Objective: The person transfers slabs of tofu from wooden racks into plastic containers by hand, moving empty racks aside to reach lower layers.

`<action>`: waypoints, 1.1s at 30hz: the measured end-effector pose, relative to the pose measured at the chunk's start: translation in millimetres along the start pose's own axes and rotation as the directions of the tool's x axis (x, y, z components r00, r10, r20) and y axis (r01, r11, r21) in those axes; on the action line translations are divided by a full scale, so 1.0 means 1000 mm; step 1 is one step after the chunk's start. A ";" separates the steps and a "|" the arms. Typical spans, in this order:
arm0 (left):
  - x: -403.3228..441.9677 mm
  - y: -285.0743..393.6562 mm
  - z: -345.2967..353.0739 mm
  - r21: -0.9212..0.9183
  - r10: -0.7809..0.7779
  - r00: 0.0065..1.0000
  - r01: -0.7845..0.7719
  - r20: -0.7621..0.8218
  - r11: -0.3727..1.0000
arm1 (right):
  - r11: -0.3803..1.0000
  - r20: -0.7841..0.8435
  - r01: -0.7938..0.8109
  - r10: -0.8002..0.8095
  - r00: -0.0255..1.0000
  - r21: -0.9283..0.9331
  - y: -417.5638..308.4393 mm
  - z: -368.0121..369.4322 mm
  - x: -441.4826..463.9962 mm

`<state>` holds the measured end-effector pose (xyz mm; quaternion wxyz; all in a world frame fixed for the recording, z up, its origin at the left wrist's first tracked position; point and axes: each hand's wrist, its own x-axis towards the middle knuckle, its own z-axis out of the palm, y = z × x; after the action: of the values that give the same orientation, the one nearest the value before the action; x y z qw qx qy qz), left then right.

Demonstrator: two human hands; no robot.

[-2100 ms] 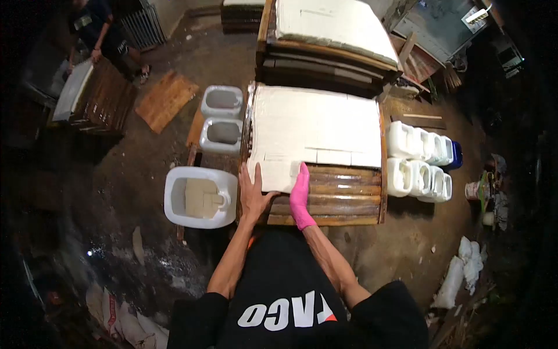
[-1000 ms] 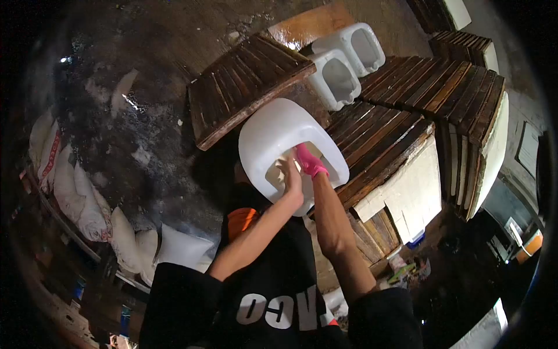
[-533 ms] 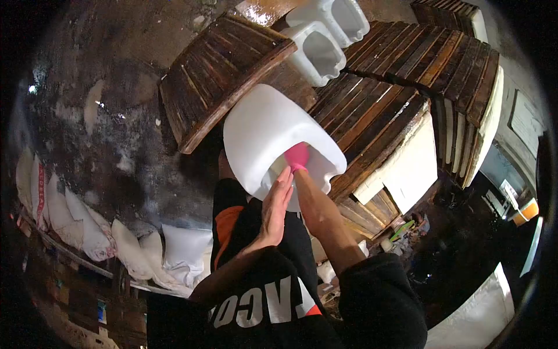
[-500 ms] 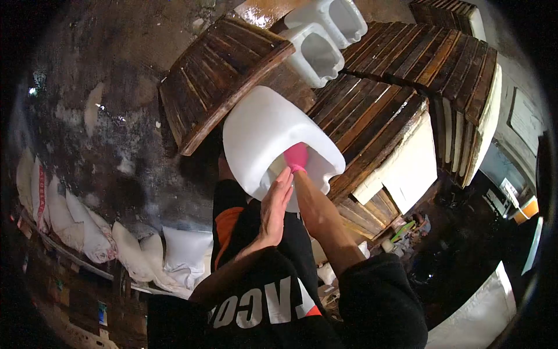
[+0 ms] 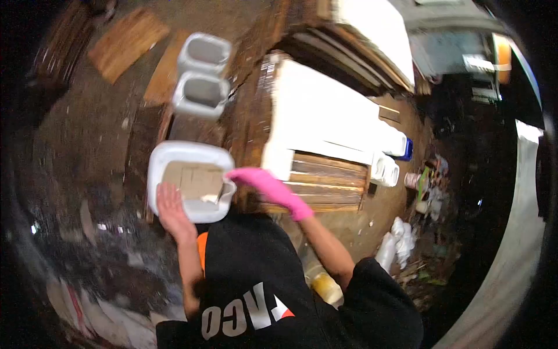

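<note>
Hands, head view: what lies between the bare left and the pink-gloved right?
The white container: in the head view, its opening, with pale material inside, lies between the left hand and right hand.

The camera on my head looks forward and steeply down, my black shirt (image 5: 250, 256) near below it, my left hand (image 5: 171, 210) and right hand (image 5: 267, 187) about mid-view, and the far wooden stack (image 5: 372, 35) toward the top.
</note>
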<state>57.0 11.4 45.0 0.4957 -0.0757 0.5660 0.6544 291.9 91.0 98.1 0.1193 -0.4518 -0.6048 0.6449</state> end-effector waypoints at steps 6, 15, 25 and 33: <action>-0.029 -0.036 0.043 -0.009 0.176 0.980 -0.176 0.097 0.984 | 0.983 -0.993 -0.185 0.015 0.121 -0.007 0.290 -0.324 -0.236; -0.109 -0.104 0.099 0.110 0.149 0.969 -0.173 0.196 0.979 | 0.994 -0.958 -0.073 0.096 0.271 0.079 0.295 -0.342 -0.188; -0.132 -0.102 0.094 0.194 0.163 0.966 -0.202 0.200 0.960 | 0.236 -0.340 0.305 0.129 0.931 0.923 0.245 -0.369 -0.192; -0.155 -0.125 0.143 0.303 0.122 0.957 -0.203 0.264 0.931 | -0.105 -0.459 0.473 0.130 0.879 0.875 0.225 -0.295 -0.175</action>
<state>291.9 24.3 113.6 0.5100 0.1350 0.6066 0.5948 693.5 113.2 16.8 0.6177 -0.2517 0.0501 0.7434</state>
